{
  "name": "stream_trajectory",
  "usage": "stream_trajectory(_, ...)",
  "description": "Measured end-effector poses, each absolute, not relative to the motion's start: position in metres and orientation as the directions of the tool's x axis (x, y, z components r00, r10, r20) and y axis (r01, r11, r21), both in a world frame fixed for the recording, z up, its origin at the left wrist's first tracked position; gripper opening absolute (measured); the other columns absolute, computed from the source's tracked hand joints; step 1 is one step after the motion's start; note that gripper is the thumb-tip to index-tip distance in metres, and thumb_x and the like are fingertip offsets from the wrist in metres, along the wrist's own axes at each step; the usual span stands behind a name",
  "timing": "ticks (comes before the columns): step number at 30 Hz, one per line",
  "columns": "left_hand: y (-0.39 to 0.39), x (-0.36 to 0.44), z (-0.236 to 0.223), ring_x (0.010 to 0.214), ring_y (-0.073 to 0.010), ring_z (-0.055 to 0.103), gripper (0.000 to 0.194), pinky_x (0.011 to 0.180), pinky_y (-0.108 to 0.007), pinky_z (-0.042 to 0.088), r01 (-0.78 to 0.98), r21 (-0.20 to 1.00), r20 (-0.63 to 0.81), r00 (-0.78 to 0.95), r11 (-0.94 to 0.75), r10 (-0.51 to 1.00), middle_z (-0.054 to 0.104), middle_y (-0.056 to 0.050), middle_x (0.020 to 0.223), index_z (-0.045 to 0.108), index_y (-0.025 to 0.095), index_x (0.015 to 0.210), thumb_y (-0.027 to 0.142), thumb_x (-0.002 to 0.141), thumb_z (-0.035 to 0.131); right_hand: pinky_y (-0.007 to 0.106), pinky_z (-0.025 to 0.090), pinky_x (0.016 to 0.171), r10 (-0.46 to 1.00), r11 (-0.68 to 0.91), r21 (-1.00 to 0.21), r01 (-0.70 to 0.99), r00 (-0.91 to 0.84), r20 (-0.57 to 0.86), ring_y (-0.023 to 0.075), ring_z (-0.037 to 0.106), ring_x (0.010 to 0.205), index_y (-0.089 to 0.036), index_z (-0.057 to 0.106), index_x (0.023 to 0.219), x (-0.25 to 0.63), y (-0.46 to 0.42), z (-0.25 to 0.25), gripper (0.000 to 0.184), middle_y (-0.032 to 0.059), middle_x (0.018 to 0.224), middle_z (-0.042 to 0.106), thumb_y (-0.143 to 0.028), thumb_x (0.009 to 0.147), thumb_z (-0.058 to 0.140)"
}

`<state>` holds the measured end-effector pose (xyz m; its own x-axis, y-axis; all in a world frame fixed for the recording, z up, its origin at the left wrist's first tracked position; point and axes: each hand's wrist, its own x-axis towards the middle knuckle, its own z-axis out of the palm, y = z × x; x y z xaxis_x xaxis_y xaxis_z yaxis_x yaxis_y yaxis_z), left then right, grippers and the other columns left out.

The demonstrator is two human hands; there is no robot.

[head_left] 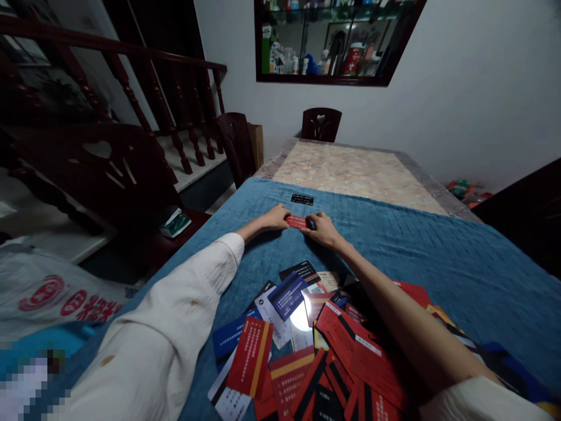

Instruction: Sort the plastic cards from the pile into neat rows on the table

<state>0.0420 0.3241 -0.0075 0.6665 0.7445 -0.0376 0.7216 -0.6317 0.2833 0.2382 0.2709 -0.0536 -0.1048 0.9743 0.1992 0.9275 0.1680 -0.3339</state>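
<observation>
A red plastic card point(297, 221) with pale print lies flat on the blue cloth point(377, 245), held at its two short ends. My left hand point(276, 217) grips its left end, fingers closed. At the right end, my right hand point(323, 229) pinches the card between thumb and fingers. Just beyond it, a black card point(302, 199) with white print rests on the cloth. Nearer to me spreads a loose, overlapping heap of cards: a dark blue card point(288, 296), a red card with an orange stripe point(250, 358), and several more red, black and white ones. My right forearm covers part of the heap.
Past the cloth, the table's patterned cover point(346, 169) shows. Wooden chairs stand at the left point(100, 169) and far end point(321, 124). A tissue pack point(176, 223) lies on the left chair's seat. A white plastic bag point(61, 292) is at lower left, beside a wooden railing point(118, 49).
</observation>
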Motion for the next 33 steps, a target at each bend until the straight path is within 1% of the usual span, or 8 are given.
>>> stream_trajectory(5, 0.324, 0.043, -0.010, 0.098, -0.0216, 0.059, 0.030, 0.090, -0.027, 0.049, 0.728, 0.299, -0.035, 0.655, -0.617, 0.755, 0.058, -0.007, 0.103, 0.069, 0.014, 0.103, 0.018, 0.074, 0.061, 0.037, 0.044, 0.096, 0.974, 0.174, -0.328, 0.929, -0.114, 0.194, 0.0254, 0.056, 0.101, -0.018, 0.070, 0.108, 0.238, 0.272, -0.052, 0.036, 0.0121, 0.109, 0.060, -0.043, 0.083, 0.067)
stream_trajectory(12, 0.319, 0.043, -0.013, 0.101, -0.0235, 0.060, 0.029, 0.093, -0.030, 0.048, 0.745, 0.310, 0.002, 0.621, -0.591, 0.784, 0.058, -0.010, 0.109, 0.067, 0.013, 0.103, 0.018, 0.075, 0.060, 0.038, 0.044, 0.096, 0.976, 0.161, -0.328, 0.931, -0.101, 0.193, 0.0264, 0.057, 0.103, -0.018, 0.071, 0.109, 0.237, 0.273, -0.052, 0.037, 0.0133, 0.111, 0.061, -0.043, 0.084, 0.066)
stream_trajectory(17, 0.314, 0.043, -0.015, 0.109, -0.0278, 0.058, 0.042, 0.098, -0.035, 0.047, 0.756, 0.302, 0.032, 0.601, -0.581, 0.799, 0.059, -0.014, 0.116, 0.059, 0.009, 0.119, 0.018, 0.078, 0.059, 0.039, 0.044, 0.096, 0.976, 0.150, -0.334, 0.931, -0.086, 0.199, 0.0256, 0.058, 0.100, -0.019, 0.071, 0.108, 0.238, 0.277, -0.056, 0.036, 0.0124, 0.109, 0.061, -0.044, 0.082, 0.068)
stream_trajectory(20, 0.311, 0.041, -0.016, 0.115, -0.0289, 0.056, 0.047, 0.102, -0.037, 0.046, 0.763, 0.301, 0.046, 0.588, -0.572, 0.808, 0.058, -0.017, 0.121, 0.055, 0.008, 0.125, 0.017, 0.079, 0.060, 0.039, 0.044, 0.096, 0.977, 0.143, -0.348, 0.927, -0.076, 0.200, 0.0265, 0.058, 0.101, -0.017, 0.068, 0.115, 0.239, 0.278, -0.057, 0.043, 0.0140, 0.112, 0.061, -0.044, 0.081, 0.070)
stream_trajectory(24, 0.303, 0.036, -0.013, 0.112, -0.0290, 0.058, 0.039, 0.097, -0.035, 0.048, 0.767, 0.301, 0.048, 0.581, -0.566, 0.813, 0.059, -0.016, 0.118, 0.059, 0.009, 0.115, 0.015, 0.077, 0.061, 0.041, 0.046, 0.096, 0.973, 0.156, -0.385, 0.910, -0.075, 0.217, 0.0271, 0.060, 0.102, -0.013, 0.060, 0.128, 0.240, 0.275, -0.057, 0.059, 0.0165, 0.116, 0.060, -0.042, 0.079, 0.073)
stream_trajectory(26, 0.297, 0.032, -0.012, 0.111, -0.0286, 0.058, 0.036, 0.098, -0.034, 0.048, 0.765, 0.295, 0.050, 0.586, -0.572, 0.809, 0.059, -0.015, 0.117, 0.060, 0.010, 0.112, 0.015, 0.076, 0.063, 0.040, 0.048, 0.094, 0.969, 0.173, -0.407, 0.897, -0.082, 0.231, 0.0256, 0.061, 0.100, -0.013, 0.056, 0.132, 0.241, 0.272, -0.055, 0.061, 0.0159, 0.117, 0.060, -0.040, 0.079, 0.072)
stream_trajectory(29, 0.286, 0.024, -0.010, 0.112, -0.0283, 0.057, 0.037, 0.101, -0.034, 0.047, 0.750, 0.300, 0.050, 0.605, -0.590, 0.795, 0.058, -0.014, 0.118, 0.060, 0.012, 0.112, 0.016, 0.075, 0.064, 0.040, 0.049, 0.093, 0.957, 0.222, -0.429, 0.876, -0.110, 0.268, 0.0246, 0.061, 0.101, -0.018, 0.055, 0.134, 0.244, 0.260, -0.048, 0.055, 0.0135, 0.119, 0.059, -0.035, 0.082, 0.068)
stream_trajectory(33, 0.269, 0.016, -0.009, 0.113, -0.0294, 0.057, 0.039, 0.101, -0.038, 0.047, 0.733, 0.315, 0.048, 0.622, -0.602, 0.782, 0.057, -0.014, 0.120, 0.061, 0.013, 0.113, 0.019, 0.075, 0.064, 0.043, 0.046, 0.097, 0.902, 0.394, -0.429, 0.813, -0.253, 0.349, 0.0270, 0.059, 0.107, -0.023, 0.061, 0.127, 0.244, 0.230, -0.034, 0.044, 0.0110, 0.117, 0.060, -0.032, 0.085, 0.063)
